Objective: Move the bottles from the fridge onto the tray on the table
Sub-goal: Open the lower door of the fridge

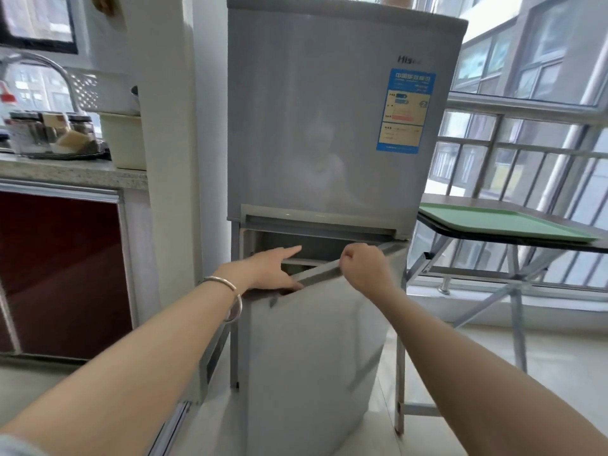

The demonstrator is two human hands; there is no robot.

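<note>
A grey two-door fridge (329, 120) stands straight ahead on a metal stand. Its lower door (312, 340) is swung partly out, leaving a dark gap at the top. My left hand (273, 268) rests at the door's top left corner, forefinger stretched toward the gap, thumb on the door edge. My right hand (365, 264) is closed over the top edge of the lower door, further right. No bottles show; the inside is hidden. A green tray (503, 222) lies on the folding table (559, 248) to the right of the fridge.
A kitchen counter (72, 172) with jars, a faucet and a cream bin stands to the left, above a dark red cabinet. A white pillar (164, 159) sits between counter and fridge. Windows with a metal railing (526, 149) run behind the table.
</note>
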